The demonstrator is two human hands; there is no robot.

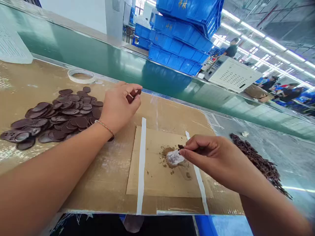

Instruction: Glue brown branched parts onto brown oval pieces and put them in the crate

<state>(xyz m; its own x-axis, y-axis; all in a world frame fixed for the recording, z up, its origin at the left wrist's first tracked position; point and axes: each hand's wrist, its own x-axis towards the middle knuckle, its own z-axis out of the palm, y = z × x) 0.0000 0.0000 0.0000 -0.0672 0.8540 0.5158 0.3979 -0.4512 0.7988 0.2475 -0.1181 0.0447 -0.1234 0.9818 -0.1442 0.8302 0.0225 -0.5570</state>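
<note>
My left hand (pixel 120 102) is raised above the bench just right of a pile of flat dark brown oval pieces (pixel 71 111). Its thumb and fingers pinch a small dark brown piece (pixel 138 92), mostly hidden by the fingertips. Over a cardboard sheet (pixel 157 178), my right hand (pixel 214 155) holds a small dark scrap (pixel 180 147) between thumb and forefinger. Right beside those fingertips, a small whitish cylinder (pixel 173 158) stands on the cardboard with brown crumbs around its base. I cannot tell whether the scrap touches the cylinder.
White tape strips (pixel 142 164) hold the cardboard down. A tape roll (pixel 81 76) lies behind the oval pieces. Dark shreds (pixel 256 160) are heaped at the right. Beyond runs a green conveyor belt (pixel 98 55), with stacked blue crates (pixel 177 42) behind it. People work in the distance.
</note>
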